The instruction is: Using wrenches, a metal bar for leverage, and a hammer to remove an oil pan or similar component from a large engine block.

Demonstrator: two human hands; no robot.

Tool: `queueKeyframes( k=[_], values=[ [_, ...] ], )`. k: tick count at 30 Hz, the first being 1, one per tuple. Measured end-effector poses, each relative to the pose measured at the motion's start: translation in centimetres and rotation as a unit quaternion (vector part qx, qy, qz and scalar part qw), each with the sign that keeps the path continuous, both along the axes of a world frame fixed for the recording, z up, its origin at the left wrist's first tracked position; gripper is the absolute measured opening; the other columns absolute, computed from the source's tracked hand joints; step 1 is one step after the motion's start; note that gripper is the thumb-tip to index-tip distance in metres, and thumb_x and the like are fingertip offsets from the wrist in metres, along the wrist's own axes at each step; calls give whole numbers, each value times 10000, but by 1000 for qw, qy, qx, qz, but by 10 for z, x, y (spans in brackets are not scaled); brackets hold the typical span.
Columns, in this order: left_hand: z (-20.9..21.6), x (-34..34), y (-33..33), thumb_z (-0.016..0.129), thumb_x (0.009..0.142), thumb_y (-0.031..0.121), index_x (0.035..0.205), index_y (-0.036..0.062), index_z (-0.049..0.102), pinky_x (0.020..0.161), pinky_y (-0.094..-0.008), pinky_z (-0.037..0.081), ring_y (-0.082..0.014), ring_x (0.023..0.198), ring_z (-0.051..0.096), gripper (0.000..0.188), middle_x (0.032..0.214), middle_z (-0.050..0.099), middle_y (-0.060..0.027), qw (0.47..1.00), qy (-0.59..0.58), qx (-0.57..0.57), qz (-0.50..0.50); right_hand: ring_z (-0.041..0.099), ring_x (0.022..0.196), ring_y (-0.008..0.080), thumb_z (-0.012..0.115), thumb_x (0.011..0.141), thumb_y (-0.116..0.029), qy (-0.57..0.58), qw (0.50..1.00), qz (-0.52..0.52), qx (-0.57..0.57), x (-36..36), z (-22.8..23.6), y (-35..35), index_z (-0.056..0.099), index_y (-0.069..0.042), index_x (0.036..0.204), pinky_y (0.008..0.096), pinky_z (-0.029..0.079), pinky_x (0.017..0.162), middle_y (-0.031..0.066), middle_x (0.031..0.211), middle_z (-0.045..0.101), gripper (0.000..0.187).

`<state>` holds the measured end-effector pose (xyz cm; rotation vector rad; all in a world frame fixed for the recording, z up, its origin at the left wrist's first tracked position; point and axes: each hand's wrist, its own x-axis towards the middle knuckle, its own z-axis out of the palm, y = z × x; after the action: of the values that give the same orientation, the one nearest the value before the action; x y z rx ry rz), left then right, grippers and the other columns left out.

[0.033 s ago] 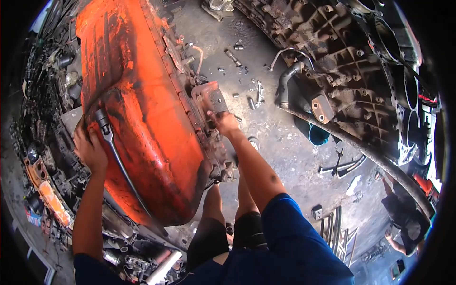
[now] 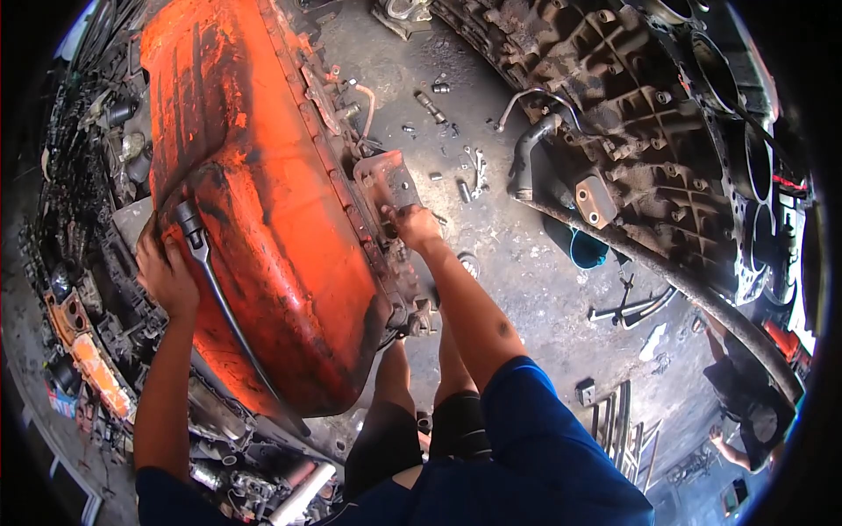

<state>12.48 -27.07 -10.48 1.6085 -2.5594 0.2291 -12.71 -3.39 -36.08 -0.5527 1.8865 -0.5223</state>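
A large, worn orange engine oil pan [image 2: 289, 202] fills the left and middle of the view, stained with black grease. On its near left part lies a long breaker bar [image 2: 232, 320] with a dark socket [image 2: 189, 217] at its far end. My left hand [image 2: 168, 276] rests on the pan's left side beside the socket, fingers apart, not gripping the bar. At the pan's right flange, my right hand [image 2: 416, 229] has its fingers curled at an orange metal bracket [image 2: 383, 172]. Whatever they hold there is hidden or too small to name.
A big, dirty engine block [image 2: 614, 123] stands at the right, with a long bar [image 2: 667, 263] leaning along it. Sockets and wrenches [image 2: 478, 171] lie on the concrete floor. Greasy metal parts [image 2: 96, 263] crowd the left. Another person [image 2: 750, 403] is at the lower right.
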Motion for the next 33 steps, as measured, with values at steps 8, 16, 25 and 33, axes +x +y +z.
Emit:
queueKeyframes(
  k=[8,16,25,33],
  values=[
    [0,2,-1,364,998,387,1379,120,439,1062,-532,229,-306,1331,371,471,1396,452,-91,1000,-12,-2,11,619,862,164,613,799,63,-60,940,-174,-287,0,-21,37,633,-49,919,286,500,790,75,877,648,165],
    [4,-4,5,392,971,326,1358,121,460,998,-504,294,-310,1277,428,443,1354,493,-88,1000,-19,-17,-6,673,935,250,708,798,-269,190,965,-172,-64,-27,-43,90,513,-105,1318,372,531,819,184,974,684,579],
    [6,-5,0,421,948,342,1374,148,453,977,-503,333,-306,1262,444,470,1331,506,-98,999,-33,-41,6,653,947,386,636,833,-294,167,968,-174,68,28,-10,260,708,-50,938,437,513,837,232,954,676,275],
    [21,12,3,495,911,358,1402,204,431,1001,-502,363,-283,1283,436,518,1368,487,-86,1000,1,-4,30,650,832,420,682,811,-397,163,932,-272,174,189,158,432,691,-48,830,474,524,756,226,830,673,350]
  ],
)
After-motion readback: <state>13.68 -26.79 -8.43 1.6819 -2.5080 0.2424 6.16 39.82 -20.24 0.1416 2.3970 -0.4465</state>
